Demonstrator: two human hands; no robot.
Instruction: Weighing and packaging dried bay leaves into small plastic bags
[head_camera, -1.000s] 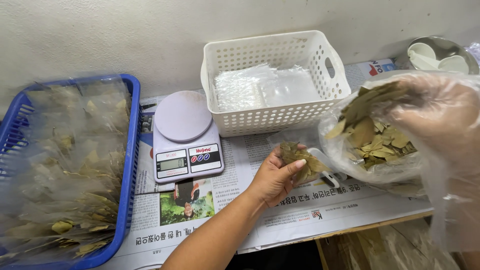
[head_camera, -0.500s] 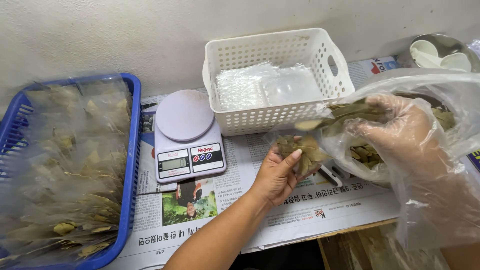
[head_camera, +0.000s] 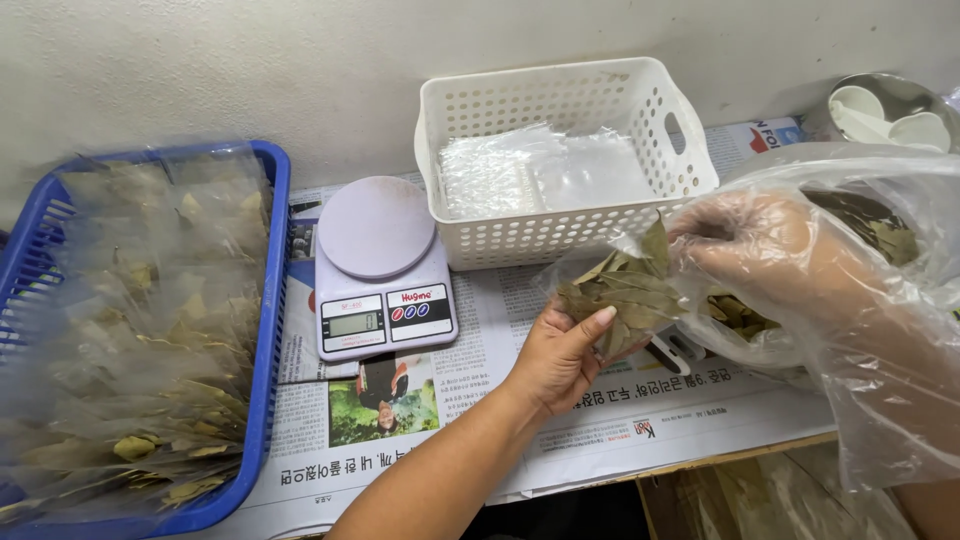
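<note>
My left hand (head_camera: 560, 355) is closed around a small clear bag holding a bunch of dried green leaves (head_camera: 618, 292), just in front of the white basket. My right hand (head_camera: 765, 245) wears a loose clear plastic glove and touches the top of that bunch with its fingertips. Behind and under the right hand lies a large clear bag of loose dried leaves (head_camera: 880, 225). A small white digital kitchen scale (head_camera: 380, 265) with an empty round platter stands on newspaper to the left of my left hand.
A white perforated basket (head_camera: 565, 100) against the wall holds empty clear bags. A blue basket (head_camera: 272, 300) at the left is full of packed leaf bags. Newspaper (head_camera: 660, 425) covers the table to its front edge. A metal bowl (head_camera: 885, 105) sits at the far right.
My gloved right hand has moved left out of the big bag, carrying leaves to the bunch in my left hand. The left hand has stayed in place and the bunch has grown.
</note>
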